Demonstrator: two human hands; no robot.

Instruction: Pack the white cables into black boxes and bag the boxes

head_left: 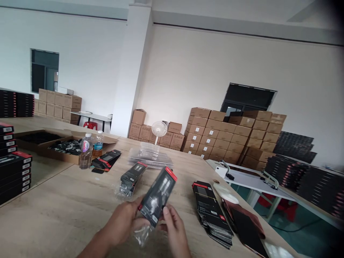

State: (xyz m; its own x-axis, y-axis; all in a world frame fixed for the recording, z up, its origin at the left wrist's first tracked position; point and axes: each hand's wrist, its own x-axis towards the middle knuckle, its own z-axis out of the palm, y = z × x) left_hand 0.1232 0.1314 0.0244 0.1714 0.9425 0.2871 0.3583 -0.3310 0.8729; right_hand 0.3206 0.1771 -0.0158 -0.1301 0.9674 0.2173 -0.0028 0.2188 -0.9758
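Observation:
A black-and-red retail box (159,195) with a product picture on its face is tilted up above the table between both hands. My left hand (127,218) grips its lower left edge, and my right hand (173,224) pinches its lower right corner. Clear plastic film (143,234) hangs from the box's bottom end. Just beyond lie a few similar boxes in plastic wrap (133,175). To the right of my hands is a fanned pile of flat black-and-red cartons (211,211).
Clear plastic sleeves (150,156) lie farther back on the table. Two bottles (85,150) stand at left by an open carton of small dark pieces (66,147). Black boxes (14,172) are stacked at the left edge. A dark phone-like slab (248,231) lies on the right.

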